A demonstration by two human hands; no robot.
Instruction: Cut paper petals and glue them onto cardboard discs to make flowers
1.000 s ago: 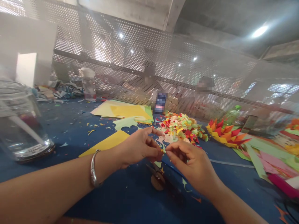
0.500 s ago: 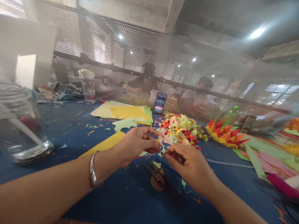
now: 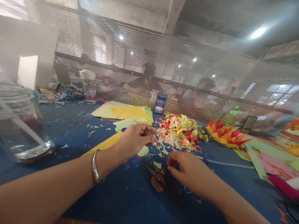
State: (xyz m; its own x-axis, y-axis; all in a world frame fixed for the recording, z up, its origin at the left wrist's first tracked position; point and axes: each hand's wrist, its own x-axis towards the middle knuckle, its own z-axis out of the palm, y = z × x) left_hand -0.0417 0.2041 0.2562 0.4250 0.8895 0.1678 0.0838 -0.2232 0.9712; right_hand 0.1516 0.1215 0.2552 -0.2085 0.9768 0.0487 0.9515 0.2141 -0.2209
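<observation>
My left hand (image 3: 137, 140), with a silver bangle at the wrist, is over the blue tabletop with thumb and fingers bent toward each other. To its right, my right hand (image 3: 181, 165) has its fingers curled in a pinch. Whatever either hand holds is too small to make out. Thread snips (image 3: 156, 174) with dark blades lie below and between the hands, over a small brown disc (image 3: 157, 183). Just beyond the fingers is a heap of small red, yellow, pink and green paper pieces (image 3: 179, 127). A pale looped strand (image 3: 187, 190) shows under my right wrist.
Yellow and green paper sheets (image 3: 130, 112) are stacked behind my left hand. A clear jar (image 3: 21, 124) stands at left, a lidded cup (image 3: 88, 85) farther back. A phone (image 3: 160, 103) leans against the perforated screen (image 3: 112, 46). An orange-and-yellow paper flower (image 3: 225, 135) sits right.
My hands have moved apart: the left slightly up and left, the right a little down and to the right. The snips and paper heap stay in place.
</observation>
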